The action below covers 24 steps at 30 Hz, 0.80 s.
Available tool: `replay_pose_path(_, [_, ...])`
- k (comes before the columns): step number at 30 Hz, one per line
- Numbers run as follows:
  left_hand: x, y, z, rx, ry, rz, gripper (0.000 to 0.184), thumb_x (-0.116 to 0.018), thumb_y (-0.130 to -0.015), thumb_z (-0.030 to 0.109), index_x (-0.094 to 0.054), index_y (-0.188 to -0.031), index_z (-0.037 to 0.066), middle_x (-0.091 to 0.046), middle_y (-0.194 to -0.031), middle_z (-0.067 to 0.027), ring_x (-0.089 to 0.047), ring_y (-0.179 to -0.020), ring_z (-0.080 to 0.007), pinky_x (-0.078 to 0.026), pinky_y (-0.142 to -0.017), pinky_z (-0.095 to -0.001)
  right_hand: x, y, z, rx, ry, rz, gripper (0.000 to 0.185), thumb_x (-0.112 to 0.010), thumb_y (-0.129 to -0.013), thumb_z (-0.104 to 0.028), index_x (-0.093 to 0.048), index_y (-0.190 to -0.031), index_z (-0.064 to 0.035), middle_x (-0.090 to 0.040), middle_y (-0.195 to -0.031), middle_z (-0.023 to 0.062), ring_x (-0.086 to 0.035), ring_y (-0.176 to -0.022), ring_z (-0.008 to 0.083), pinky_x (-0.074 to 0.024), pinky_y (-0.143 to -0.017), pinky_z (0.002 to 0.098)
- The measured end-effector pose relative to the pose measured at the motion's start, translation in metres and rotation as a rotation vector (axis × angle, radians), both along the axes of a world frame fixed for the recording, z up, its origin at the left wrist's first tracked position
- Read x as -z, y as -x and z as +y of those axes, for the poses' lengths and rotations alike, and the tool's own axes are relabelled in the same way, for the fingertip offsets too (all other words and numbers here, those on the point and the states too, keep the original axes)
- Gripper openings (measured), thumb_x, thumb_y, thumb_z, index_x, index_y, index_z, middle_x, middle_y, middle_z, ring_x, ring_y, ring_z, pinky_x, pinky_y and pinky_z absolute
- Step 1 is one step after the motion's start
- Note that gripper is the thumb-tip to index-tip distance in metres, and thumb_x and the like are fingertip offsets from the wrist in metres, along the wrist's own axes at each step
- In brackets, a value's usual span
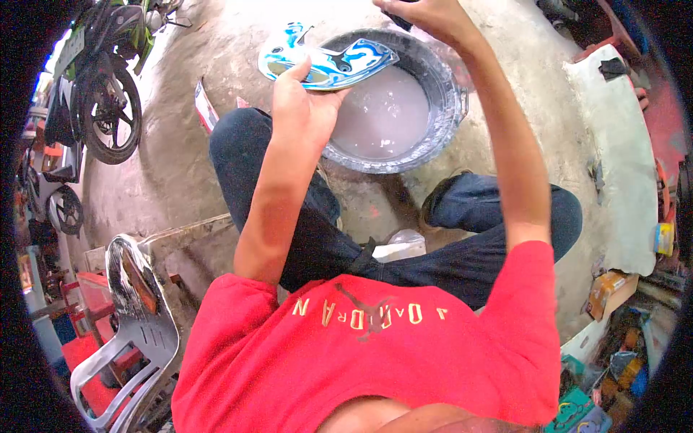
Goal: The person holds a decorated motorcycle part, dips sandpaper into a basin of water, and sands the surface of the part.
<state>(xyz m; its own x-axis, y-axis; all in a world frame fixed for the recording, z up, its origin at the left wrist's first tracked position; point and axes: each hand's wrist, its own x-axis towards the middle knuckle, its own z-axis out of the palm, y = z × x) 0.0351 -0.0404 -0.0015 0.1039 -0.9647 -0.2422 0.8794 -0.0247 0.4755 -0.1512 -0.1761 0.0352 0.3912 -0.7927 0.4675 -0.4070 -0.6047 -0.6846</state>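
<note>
My left hand (303,105) grips a curved plastic panel (328,63) with a blue and white swirl pattern, the thumb on its face and the other fingers mostly behind it. The panel is over the left rim of a dark round basin (449,108), which holds cloudy greyish liquid (382,115). Up at the top edge of the view, partly cut off, my right hand (422,13) has its fingers closed on a small dark thing (397,20) whose kind I cannot make out. That hand is beyond the far side of the basin, apart from the panel.
A parked motorcycle (108,108) stands at the left on the concrete floor (173,173). A grey plastic chair (148,325) is at the lower left. Along the right runs a pale ledge (621,173), with a cardboard box (612,292) below it. Red-edged panel pieces (206,105) lie beside my left knee.
</note>
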Motion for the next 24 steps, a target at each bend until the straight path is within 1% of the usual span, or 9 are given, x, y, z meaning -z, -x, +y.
replay_pose_path(2, [-0.004,0.003,0.003,0.011,-0.002,-0.027,0.044,-0.036,-0.101,0.012,-0.028,-0.141,-0.001,-0.037,-0.143,-0.0238,-0.039,-0.133,-0.0401,-0.033,-0.110,-0.0623,-0.023,-0.007,0.013,-0.074,-0.037,0.198,0.031,-0.073,-0.080,-0.024,-0.065,-0.094,0.0023,-0.069,-0.083,0.0136,-0.064,-0.076,0.0190,-0.0519,-0.072,0.0319])
replay_pose_path(3, [-0.006,0.005,0.004,0.014,-0.003,-0.041,0.044,-0.035,-0.101,0.012,-0.027,-0.141,-0.002,-0.038,-0.142,-0.0234,-0.040,-0.132,-0.0392,-0.034,-0.110,-0.0614,-0.030,-0.008,0.023,-0.072,-0.063,0.330,0.026,-0.070,-0.081,-0.021,-0.067,-0.095,0.0004,-0.070,-0.088,0.0169,-0.068,-0.080,0.0296,-0.0528,-0.075,0.0377])
replay_pose_path(4, [-0.008,0.008,0.006,0.008,-0.023,-0.046,0.043,-0.034,-0.101,0.012,-0.027,-0.141,-0.002,-0.039,-0.142,-0.0233,-0.041,-0.132,-0.0391,-0.034,-0.110,-0.0609,-0.015,-0.015,0.017,-0.142,0.128,0.390,0.033,-0.072,-0.078,-0.023,-0.063,-0.101,-0.0015,-0.069,-0.084,0.0173,-0.068,-0.075,0.0302,-0.0537,-0.071,0.0400])
replay_pose_path(6, [-0.014,0.012,0.008,0.000,-0.063,-0.053,0.043,-0.033,-0.101,0.013,-0.028,-0.141,-0.002,-0.040,-0.141,-0.0233,-0.041,-0.131,-0.0389,-0.035,-0.110,-0.0599,0.002,-0.004,0.033,-0.168,0.185,0.459,0.032,-0.068,-0.084,-0.016,-0.061,-0.113,-0.0043,-0.070,-0.092,0.0164,-0.069,-0.081,0.0295,-0.0534,-0.075,0.0386])
replay_pose_path(7, [-0.010,0.011,0.007,0.037,-0.020,-0.038,0.042,-0.032,-0.102,0.014,-0.029,-0.140,-0.002,-0.042,-0.139,-0.0232,-0.043,-0.130,-0.0385,-0.036,-0.109,-0.0588,0.007,-0.001,0.045,-0.189,0.235,0.411,0.036,-0.067,-0.084,-0.017,-0.058,-0.115,-0.0008,-0.067,-0.096,0.0232,-0.067,-0.086,0.0365,-0.0529,-0.077,0.0415])
replay_pose_path(10, [-0.015,0.015,0.010,0.050,-0.023,-0.051,0.041,-0.031,-0.102,0.015,-0.031,-0.140,-0.002,-0.043,-0.138,-0.0229,-0.044,-0.128,-0.0383,-0.037,-0.109,-0.0584,0.018,0.001,0.072,-0.171,0.311,0.348,0.030,-0.067,-0.085,-0.017,-0.063,-0.111,-0.0020,-0.067,-0.098,0.0217,-0.066,-0.090,0.0359,-0.0521,-0.080,0.0417])
replay_pose_path(13, [-0.013,0.016,0.007,0.070,-0.029,0.012,0.042,-0.037,-0.101,0.014,-0.033,-0.140,0.001,-0.044,-0.140,-0.0207,-0.043,-0.131,-0.0366,-0.034,-0.109,-0.0587,0.018,0.003,0.082,-0.127,0.054,0.292,0.026,-0.066,-0.085,-0.016,-0.067,-0.105,-0.0006,-0.067,-0.096,0.0211,-0.065,-0.089,0.0357,-0.0517,-0.079,0.0404])
replay_pose_path(21, [-0.010,0.029,-0.002,0.120,0.121,0.037,0.045,-0.040,-0.101,0.015,-0.032,-0.143,0.001,-0.042,-0.144,-0.0189,-0.042,-0.133,-0.0345,-0.032,-0.112,-0.0559,0.007,0.029,0.055,0.104,0.254,0.329,0.024,-0.060,-0.085,-0.013,-0.069,-0.106,-0.0088,-0.067,-0.091,0.0192,-0.065,-0.081,0.0389,-0.0519,-0.072,0.0470])
replay_pose_path(24, [-0.016,0.037,-0.002,0.139,0.106,0.048,0.045,-0.040,-0.101,0.015,-0.031,-0.143,0.002,-0.041,-0.145,-0.0182,-0.041,-0.134,-0.0348,-0.031,-0.112,-0.0560,-0.002,0.036,0.053,0.245,0.307,0.367,0.019,-0.063,-0.087,-0.013,-0.070,-0.104,-0.0065,-0.066,-0.085,0.0214,-0.067,-0.077,0.0373,-0.0517,-0.067,0.0396])
